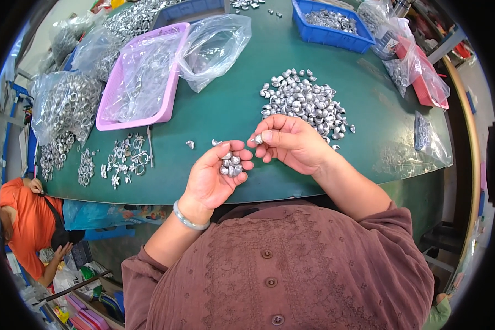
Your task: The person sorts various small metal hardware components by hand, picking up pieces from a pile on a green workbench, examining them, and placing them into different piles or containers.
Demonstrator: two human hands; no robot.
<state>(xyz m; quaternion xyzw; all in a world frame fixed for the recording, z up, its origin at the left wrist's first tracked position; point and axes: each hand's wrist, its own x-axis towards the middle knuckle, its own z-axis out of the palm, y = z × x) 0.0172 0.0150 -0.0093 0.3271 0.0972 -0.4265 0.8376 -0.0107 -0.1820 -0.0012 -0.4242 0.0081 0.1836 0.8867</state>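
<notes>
Cupped palm up, my left hand point(212, 179) holds several small silver curved metal pieces point(232, 166), shaped like little shells. Between the thumb and fingers of my right hand point(297, 144) is one more silver curved metal piece point(259, 138), held just right of the left fingertips. Beyond the right hand lies a large heap of the same metal pieces point(302, 99). Two loose curved pieces lie on the table near my left hand, one at its fingertips point(216, 142) and another farther left point(190, 144).
On the green table point(231, 104), a pink basket point(173, 91) lined with clear plastic stands left, beside bags of rings point(66, 107) and small castings point(127, 157). A blue tray point(335, 38) and a red tray point(426, 82) are at the far right. Another person in orange point(27, 220) sits left.
</notes>
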